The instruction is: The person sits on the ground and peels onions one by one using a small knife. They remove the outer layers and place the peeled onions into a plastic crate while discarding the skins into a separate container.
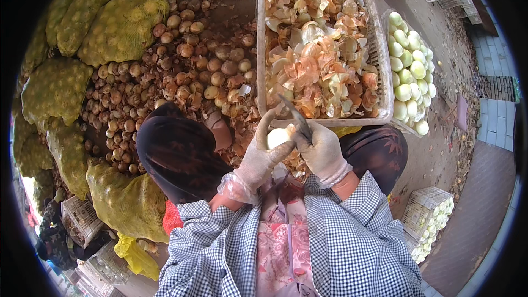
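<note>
My left hand [264,154], in a pale work glove, holds a mostly peeled white onion [279,137] above my lap. Against the onion's right side, my gloved right hand [321,150] grips a knife [300,116] with a dark blade that points up and to the left. A bit of brownish skin shows on the onion near the knife. Just beyond both hands stands a plastic crate [326,122] heaped with loose onion skins [315,57]. My fingers hide the knife's handle and part of the onion.
Unpeeled onions [218,66] spread over the ground at left, with full yellow mesh sacks [123,29] behind them. Peeled onions [412,70] fill a crate at right. Another crate [425,204] of peeled onions stands lower right. A person [55,231] is at far left.
</note>
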A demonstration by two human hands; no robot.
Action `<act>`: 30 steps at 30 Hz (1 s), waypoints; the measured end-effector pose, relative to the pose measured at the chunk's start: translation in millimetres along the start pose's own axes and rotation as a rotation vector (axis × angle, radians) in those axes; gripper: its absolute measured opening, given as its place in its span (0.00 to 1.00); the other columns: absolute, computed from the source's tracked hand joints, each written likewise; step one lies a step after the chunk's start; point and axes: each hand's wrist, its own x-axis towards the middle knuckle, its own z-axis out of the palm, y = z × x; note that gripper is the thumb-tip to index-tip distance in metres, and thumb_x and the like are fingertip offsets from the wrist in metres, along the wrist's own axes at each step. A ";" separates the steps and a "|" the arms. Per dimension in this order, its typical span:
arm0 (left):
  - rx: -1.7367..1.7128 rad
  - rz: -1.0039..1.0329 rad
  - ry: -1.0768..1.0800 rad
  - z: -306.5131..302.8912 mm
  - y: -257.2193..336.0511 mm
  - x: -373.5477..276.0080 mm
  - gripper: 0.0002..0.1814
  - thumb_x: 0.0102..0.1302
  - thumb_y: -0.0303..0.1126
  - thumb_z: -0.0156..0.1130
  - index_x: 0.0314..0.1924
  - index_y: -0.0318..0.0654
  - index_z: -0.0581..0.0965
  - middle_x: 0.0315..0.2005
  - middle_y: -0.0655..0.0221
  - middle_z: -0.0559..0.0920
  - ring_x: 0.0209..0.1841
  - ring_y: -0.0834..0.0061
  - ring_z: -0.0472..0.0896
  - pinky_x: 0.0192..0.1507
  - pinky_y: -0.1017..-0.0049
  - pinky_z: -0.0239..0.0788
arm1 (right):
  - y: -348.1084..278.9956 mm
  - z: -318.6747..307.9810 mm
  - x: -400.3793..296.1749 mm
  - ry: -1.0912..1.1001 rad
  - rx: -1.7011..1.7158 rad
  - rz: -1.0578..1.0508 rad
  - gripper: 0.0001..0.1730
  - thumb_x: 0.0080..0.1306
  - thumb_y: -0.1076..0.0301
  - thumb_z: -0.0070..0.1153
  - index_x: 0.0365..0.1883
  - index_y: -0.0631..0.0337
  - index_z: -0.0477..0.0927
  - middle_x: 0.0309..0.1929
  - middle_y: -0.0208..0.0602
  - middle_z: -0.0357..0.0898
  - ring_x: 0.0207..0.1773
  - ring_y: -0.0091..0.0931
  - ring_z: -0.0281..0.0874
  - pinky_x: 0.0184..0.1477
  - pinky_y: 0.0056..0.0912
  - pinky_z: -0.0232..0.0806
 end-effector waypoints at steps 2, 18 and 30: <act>0.020 0.026 -0.011 1.1 7.9 -3.8 0.56 0.58 0.36 0.76 0.78 0.37 0.49 0.57 0.61 0.73 0.59 0.70 0.75 0.60 0.73 0.70 | -0.6 -5.0 0.3 0.013 0.096 0.101 0.16 0.70 0.60 0.62 0.40 0.67 0.81 0.27 0.41 0.81 0.30 0.29 0.81 0.36 0.32 0.72; -0.388 0.115 -0.050 -3.7 4.8 -1.7 0.54 0.56 0.33 0.75 0.77 0.39 0.52 0.58 0.58 0.77 0.61 0.63 0.77 0.66 0.61 0.68 | 14.1 -24.8 -22.0 0.138 -0.268 -0.253 0.14 0.65 0.67 0.63 0.48 0.62 0.81 0.33 0.48 0.83 0.37 0.41 0.84 0.38 0.37 0.76; -0.350 0.146 -0.036 -5.2 1.3 -2.2 0.54 0.57 0.34 0.75 0.77 0.36 0.51 0.57 0.59 0.77 0.62 0.62 0.77 0.66 0.63 0.68 | 32.9 -13.1 -24.3 0.068 -0.428 -0.136 0.12 0.66 0.70 0.59 0.48 0.61 0.82 0.34 0.49 0.83 0.35 0.43 0.83 0.37 0.39 0.75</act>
